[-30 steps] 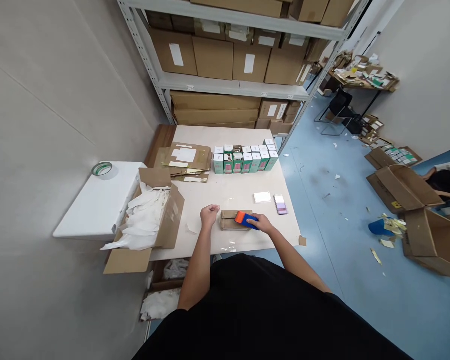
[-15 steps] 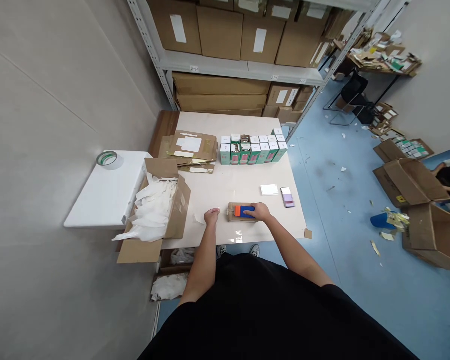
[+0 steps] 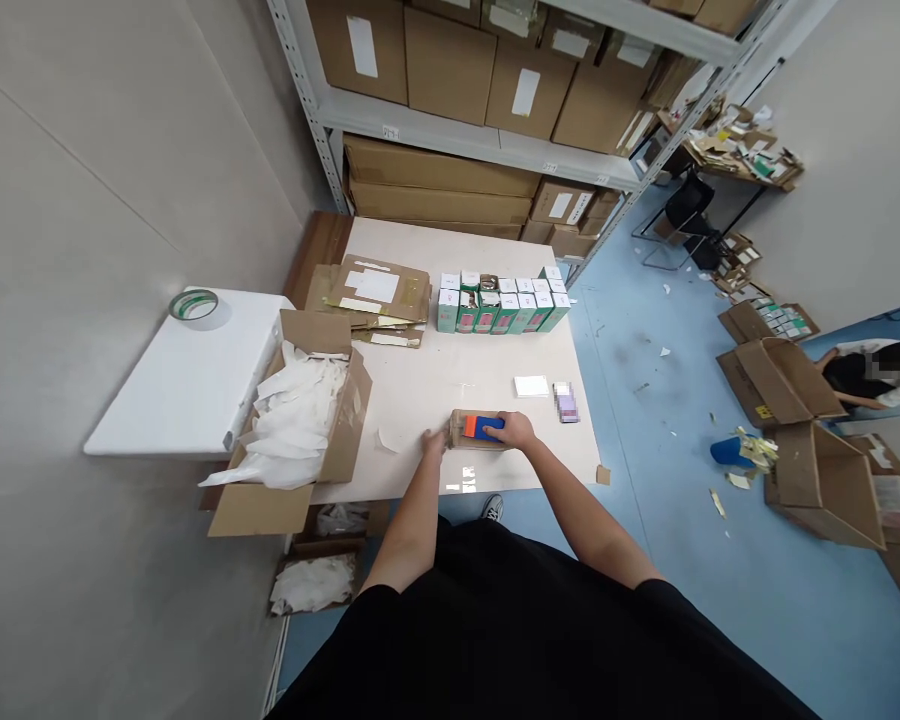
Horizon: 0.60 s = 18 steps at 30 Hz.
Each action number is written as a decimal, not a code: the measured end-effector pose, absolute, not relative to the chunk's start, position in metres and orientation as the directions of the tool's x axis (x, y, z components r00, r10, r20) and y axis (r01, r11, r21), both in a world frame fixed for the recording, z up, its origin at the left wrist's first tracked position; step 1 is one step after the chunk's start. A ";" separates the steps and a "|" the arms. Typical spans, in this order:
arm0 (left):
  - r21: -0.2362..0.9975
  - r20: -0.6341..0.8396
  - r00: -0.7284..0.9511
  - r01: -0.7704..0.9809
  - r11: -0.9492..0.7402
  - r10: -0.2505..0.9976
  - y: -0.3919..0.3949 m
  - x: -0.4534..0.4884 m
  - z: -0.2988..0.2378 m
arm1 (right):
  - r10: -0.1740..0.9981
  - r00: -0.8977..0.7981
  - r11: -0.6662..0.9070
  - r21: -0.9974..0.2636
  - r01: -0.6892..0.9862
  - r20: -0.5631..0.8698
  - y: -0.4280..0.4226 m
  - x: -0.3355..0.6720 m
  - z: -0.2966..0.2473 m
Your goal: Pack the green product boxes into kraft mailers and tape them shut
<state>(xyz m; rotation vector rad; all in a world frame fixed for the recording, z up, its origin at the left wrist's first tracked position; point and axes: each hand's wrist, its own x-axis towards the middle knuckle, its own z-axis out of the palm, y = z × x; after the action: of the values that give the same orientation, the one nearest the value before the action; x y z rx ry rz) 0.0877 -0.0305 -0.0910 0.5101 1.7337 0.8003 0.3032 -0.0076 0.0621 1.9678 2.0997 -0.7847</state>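
A small brown cardboard box (image 3: 459, 418) lies near the front edge of the table. On top of it rests a blue and orange tape dispenser (image 3: 483, 428), its orange end pointing left. My right hand (image 3: 517, 430) is closed around the blue end of the dispenser. At the box's left end, my left hand (image 3: 434, 441) grips the side, with its fingers partly hidden. A scrap of white paper (image 3: 387, 441) lies to the left of that hand. Behind and to the right are a white card-like stack (image 3: 531, 386) and a purple-and-white item, blurred (image 3: 566, 402).
Green-and-white boxes (image 3: 502, 312) stand in rows at the table's back, beside flattened cardboard (image 3: 382, 290). An open carton of white paper (image 3: 356, 420) stands left, near a tape roll (image 3: 193, 305) on a white surface. Shelving (image 3: 450, 125) rises behind. Another person (image 3: 877, 370) is at far right.
My left hand has moved right, from beside the box onto its left end. My right hand still holds the dispenser on the box. The view has shifted slightly, and the other person shows more.
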 end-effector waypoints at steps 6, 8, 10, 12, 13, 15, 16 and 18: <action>0.777 -0.544 -0.224 0.230 0.587 0.808 -0.040 0.064 -0.068 | 0.866 -0.122 -0.022 -0.281 0.959 -0.486 -0.003 0.305 0.067; 0.798 -0.435 0.011 0.467 0.380 0.901 -0.031 0.061 -0.053 | 0.860 -0.117 -0.031 -0.281 0.959 -0.496 0.000 0.305 0.069; 0.737 -0.399 0.238 0.658 0.155 0.885 -0.017 0.064 -0.038 | 0.858 -0.117 -0.030 -0.276 0.961 -0.500 0.003 0.304 0.070; 0.658 -0.451 0.339 0.751 0.051 0.825 -0.003 0.072 -0.027 | 0.857 -0.117 -0.023 -0.264 0.964 -0.501 0.006 0.301 0.071; 0.626 -0.471 0.352 0.779 0.026 0.809 0.002 0.075 -0.023 | 0.857 -0.113 -0.020 -0.252 0.967 -0.503 0.007 0.300 0.071; 0.597 -0.472 0.350 0.802 0.002 0.809 0.007 0.081 -0.020 | 0.855 -0.099 -0.019 -0.222 0.975 -0.509 0.009 0.296 0.071; 0.600 -0.456 0.342 0.800 0.000 0.822 0.008 0.082 -0.020 | 0.853 -0.089 -0.024 -0.208 0.978 -0.515 0.010 0.294 0.071; 0.630 -0.417 0.329 0.777 0.009 0.847 0.006 0.082 -0.021 | 0.841 -0.067 -0.044 -0.192 0.980 -0.536 0.013 0.292 0.073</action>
<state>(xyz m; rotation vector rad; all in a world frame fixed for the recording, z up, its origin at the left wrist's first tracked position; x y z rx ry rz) 0.0817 0.0060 -0.0211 1.7669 1.4530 0.1075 0.2923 0.0128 0.0728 1.9493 1.9745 -0.7817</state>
